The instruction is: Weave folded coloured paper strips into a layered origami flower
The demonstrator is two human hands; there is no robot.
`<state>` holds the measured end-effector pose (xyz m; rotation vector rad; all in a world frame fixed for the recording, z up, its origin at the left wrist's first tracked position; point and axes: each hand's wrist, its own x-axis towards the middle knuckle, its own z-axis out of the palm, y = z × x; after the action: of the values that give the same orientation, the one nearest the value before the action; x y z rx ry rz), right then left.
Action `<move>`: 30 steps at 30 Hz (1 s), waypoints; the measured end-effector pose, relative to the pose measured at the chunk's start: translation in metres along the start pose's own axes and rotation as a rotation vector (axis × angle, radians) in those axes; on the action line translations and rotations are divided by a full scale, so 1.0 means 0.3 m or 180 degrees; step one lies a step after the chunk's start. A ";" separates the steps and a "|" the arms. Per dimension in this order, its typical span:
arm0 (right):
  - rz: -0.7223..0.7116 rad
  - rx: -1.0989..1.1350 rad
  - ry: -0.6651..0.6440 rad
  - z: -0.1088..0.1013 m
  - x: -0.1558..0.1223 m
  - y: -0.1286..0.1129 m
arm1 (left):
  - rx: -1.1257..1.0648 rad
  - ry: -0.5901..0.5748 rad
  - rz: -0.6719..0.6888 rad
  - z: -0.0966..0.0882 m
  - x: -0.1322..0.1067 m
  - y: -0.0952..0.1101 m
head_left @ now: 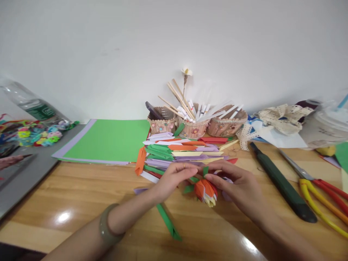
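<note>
Both my hands meet over the middle of the wooden table. My left hand, with a ring and a jade bangle on its wrist, pinches a small folded paper flower of orange, red, cream and green pieces. My right hand pinches the same flower from the right, fingers closed on its top. Just behind the hands lies a pile of folded paper strips in green, orange, lilac, cream and red. A single green folded strip lies on the table under my left forearm.
Green and lilac paper sheets lie at the back left. Three small stick-made baskets hold sticks and paper rolls. A dark utility knife, scissors, lace, a plastic bottle and colourful craft bits surround them.
</note>
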<state>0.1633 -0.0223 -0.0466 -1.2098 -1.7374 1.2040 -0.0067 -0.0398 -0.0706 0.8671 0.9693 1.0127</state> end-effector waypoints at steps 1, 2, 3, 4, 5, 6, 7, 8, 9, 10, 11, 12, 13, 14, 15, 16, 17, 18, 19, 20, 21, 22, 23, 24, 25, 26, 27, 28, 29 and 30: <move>0.0010 0.0004 0.0010 0.000 0.001 0.000 | -0.0007 0.0000 -0.0016 0.001 0.001 0.000; 0.0034 0.0021 0.0003 0.001 0.002 0.001 | -0.0012 -0.0011 -0.0023 0.002 0.001 0.001; 0.0071 0.0054 -0.0013 0.002 0.003 0.003 | -0.0012 -0.0023 -0.0027 0.003 0.002 0.000; 0.0122 0.0098 -0.0050 0.003 0.004 0.006 | -0.0016 -0.0012 -0.0035 0.004 0.003 0.000; 0.0176 0.0147 -0.0101 0.005 0.005 0.011 | -0.0015 0.0019 -0.0053 0.005 0.004 0.000; 0.0224 0.0196 -0.0152 0.006 0.007 0.018 | -0.0009 0.0066 -0.0074 0.007 0.005 0.000; 0.0264 0.0240 -0.0198 0.008 0.008 0.026 | 0.0010 0.0109 -0.0094 0.008 0.006 -0.001; 0.0296 0.0279 -0.0225 0.010 0.009 0.034 | 0.0038 0.0142 -0.0104 0.010 0.007 -0.001; 0.0327 0.0315 -0.0241 0.011 0.010 0.042 | 0.0066 0.0156 -0.0105 0.011 0.008 -0.001; 0.0360 0.0351 -0.0240 0.012 0.011 0.049 | 0.0082 0.0146 -0.0097 0.011 0.009 -0.002; 0.0395 0.0384 -0.0228 0.013 0.012 0.054 | 0.0082 0.0118 -0.0091 0.011 0.010 -0.002; 0.0440 0.0409 -0.0227 0.013 0.012 0.057 | 0.0066 0.0093 -0.0086 0.010 0.010 -0.002; 0.0483 0.0428 -0.0239 0.013 0.012 0.059 | 0.0052 0.0067 -0.0087 0.008 0.010 -0.002; 0.0517 0.0445 -0.0265 0.013 0.012 0.058 | 0.0032 0.0041 -0.0091 0.006 0.009 -0.002; 0.0536 0.0461 -0.0304 0.013 0.012 0.055 | 0.0002 0.0010 -0.0098 0.005 0.008 -0.001; 0.0536 0.0484 -0.0348 0.012 0.011 0.051 | -0.0033 -0.0020 -0.0103 0.003 0.007 0.000; 0.0533 0.0510 -0.0395 0.012 0.010 0.045 | -0.0069 -0.0044 -0.0121 0.002 0.006 0.002; 0.0526 0.0540 -0.0437 0.011 0.009 0.038 | -0.0099 -0.0068 -0.0163 0.000 0.004 0.004; 0.0516 0.0571 -0.0470 0.011 0.008 0.031 | -0.0118 -0.0089 -0.0222 0.000 0.003 0.006; 0.0502 0.0605 -0.0497 0.011 0.006 0.025 | -0.0114 -0.0102 -0.0284 -0.001 0.002 0.008; 0.0483 0.0640 -0.0513 0.011 0.005 0.019 | -0.0077 -0.0115 -0.0328 -0.001 0.002 0.009; 0.0459 0.0675 -0.0516 0.012 0.004 0.015 | -0.0038 -0.0129 -0.0343 -0.001 0.002 0.010; 0.0429 0.0708 -0.0507 0.013 0.004 0.012 | -0.0018 -0.0152 -0.0338 -0.001 0.002 0.011; 0.0400 0.0736 -0.0503 0.014 0.003 0.011 | -0.0026 -0.0185 -0.0325 0.000 0.003 0.012; 0.0379 0.0749 -0.0506 0.015 0.003 0.010 | -0.0059 -0.0220 -0.0321 0.001 0.003 0.012; 0.0369 0.0745 -0.0516 0.017 0.004 0.011 | -0.0108 -0.0254 -0.0335 0.003 0.004 0.012; 0.0368 0.0733 -0.0529 0.019 0.004 0.013 | -0.0155 -0.0278 -0.0357 0.004 0.005 0.012; 0.0375 0.0723 -0.0545 0.020 0.005 0.014 | -0.0186 -0.0280 -0.0377 0.005 0.006 0.011; 0.0386 0.0724 -0.0560 0.021 0.006 0.016 | -0.0193 -0.0263 -0.0385 0.006 0.006 0.011; 0.0399 0.0741 -0.0572 0.022 0.008 0.018 | -0.0188 -0.0232 -0.0388 0.007 0.007 0.010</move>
<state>0.1583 -0.0214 -0.0538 -1.1124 -1.6111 1.5843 -0.0051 -0.0372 -0.0676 0.7814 0.9149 0.8956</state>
